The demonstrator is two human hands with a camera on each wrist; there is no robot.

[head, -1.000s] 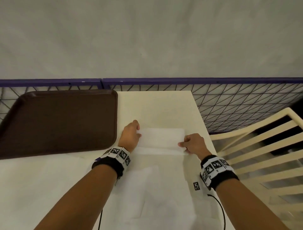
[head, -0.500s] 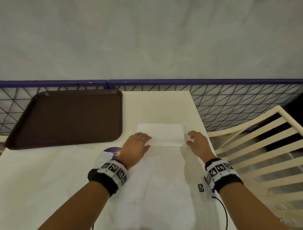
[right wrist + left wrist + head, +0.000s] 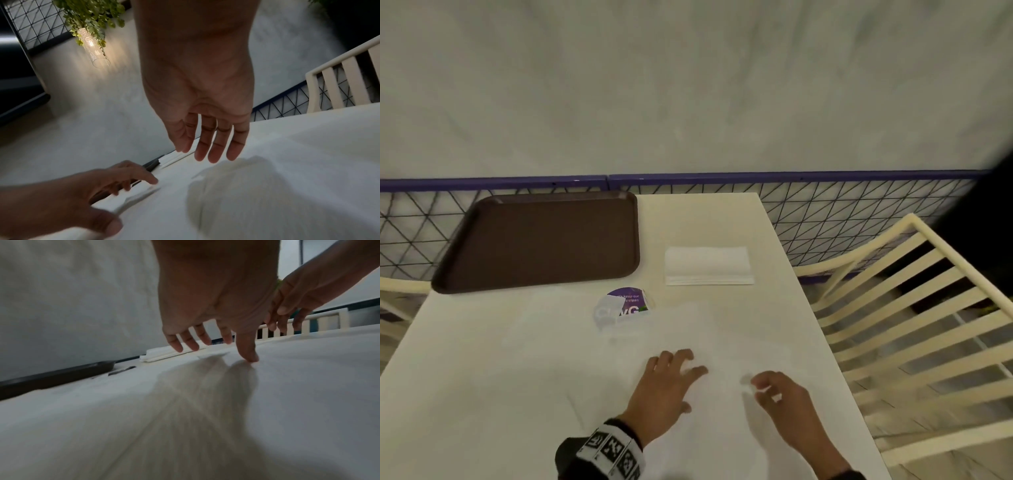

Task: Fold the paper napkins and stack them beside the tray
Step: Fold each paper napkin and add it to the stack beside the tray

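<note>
White table (image 3: 698, 219), grey wall behind. Tray (image 3: 541, 240): far left. Folded stack (image 3: 708, 265): just right of tray, set down. Loose napkins (image 3: 585, 359): nearer me. My left hand (image 3: 664, 394), right hand (image 3: 786, 399): fingers relaxed, empty, poised over next sheet.

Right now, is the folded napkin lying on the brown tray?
No, the folded napkin lies on the white table, to the right of the brown tray, apart from it.

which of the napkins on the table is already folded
The folded napkin right of the tray, a compact rectangle with layered edges. The flat napkins under both hands lie spread open, unfolded.
</note>
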